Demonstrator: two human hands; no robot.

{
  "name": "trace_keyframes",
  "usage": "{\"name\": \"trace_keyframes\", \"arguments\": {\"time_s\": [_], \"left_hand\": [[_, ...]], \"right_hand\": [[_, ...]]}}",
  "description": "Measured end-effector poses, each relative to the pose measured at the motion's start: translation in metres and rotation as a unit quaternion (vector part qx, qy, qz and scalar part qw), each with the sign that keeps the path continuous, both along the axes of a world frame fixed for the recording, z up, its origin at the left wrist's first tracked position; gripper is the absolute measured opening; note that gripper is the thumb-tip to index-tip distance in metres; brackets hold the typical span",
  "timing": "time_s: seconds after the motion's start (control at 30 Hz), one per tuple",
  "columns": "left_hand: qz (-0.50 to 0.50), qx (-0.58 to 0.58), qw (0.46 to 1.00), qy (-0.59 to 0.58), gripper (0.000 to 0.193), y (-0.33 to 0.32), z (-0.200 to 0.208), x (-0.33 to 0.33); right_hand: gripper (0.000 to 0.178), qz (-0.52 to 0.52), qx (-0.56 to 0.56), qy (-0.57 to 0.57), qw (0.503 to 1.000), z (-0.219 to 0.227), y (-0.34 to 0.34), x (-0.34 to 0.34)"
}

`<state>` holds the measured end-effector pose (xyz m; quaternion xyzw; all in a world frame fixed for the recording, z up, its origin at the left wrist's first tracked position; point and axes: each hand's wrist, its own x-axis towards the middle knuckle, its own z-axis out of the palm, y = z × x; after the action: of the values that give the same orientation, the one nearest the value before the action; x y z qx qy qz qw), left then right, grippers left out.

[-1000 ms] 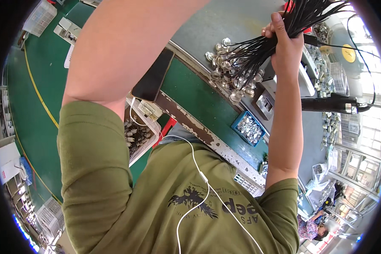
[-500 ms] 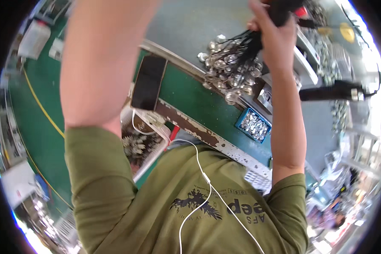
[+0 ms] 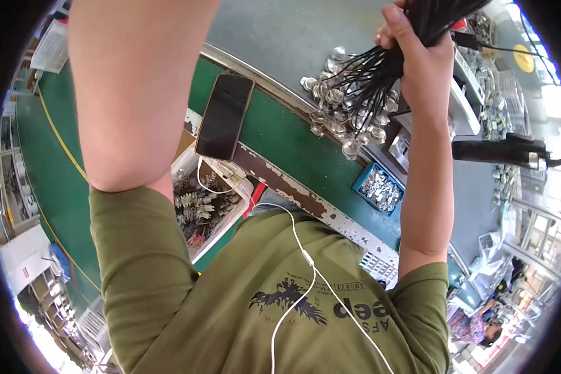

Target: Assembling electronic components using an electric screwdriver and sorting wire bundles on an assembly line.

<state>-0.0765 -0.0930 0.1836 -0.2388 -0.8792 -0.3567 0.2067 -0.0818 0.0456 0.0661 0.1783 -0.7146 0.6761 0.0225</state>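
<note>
Head view: the right hand (image 3: pixel 427 70) was closed firmly around black cables (image 3: pixel 389 65) — bunched, presumably, to keep them together — their shiny round ends (image 3: pixel 336 96) clustered by the grey workbench (image 3: pixel 274 43) edge, the left hand's grip unseen, out of frame.

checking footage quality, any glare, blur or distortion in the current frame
In the head view, windows at the right edge are blown out; the black cables in the right hand look fairly sharp; the yellow floor line curves with fisheye distortion.
</note>
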Motion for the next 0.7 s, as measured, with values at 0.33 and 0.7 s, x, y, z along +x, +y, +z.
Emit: {"name": "trace_keyframes", "arguments": {"time_s": [0.33,0.7], "left_hand": [[0.042,0.060,0.997,0.022,0.019,-0.025,-0.017,0.019],[0.060,0.107,0.992,0.036,0.020,-0.036,-0.046,0.035]], "right_hand": [[0.019,0.117,-0.106,0.035,0.987,-0.010,0.014,-0.016],[0.018,0.124,-0.097,0.032,0.987,-0.009,0.010,-0.014]]}}
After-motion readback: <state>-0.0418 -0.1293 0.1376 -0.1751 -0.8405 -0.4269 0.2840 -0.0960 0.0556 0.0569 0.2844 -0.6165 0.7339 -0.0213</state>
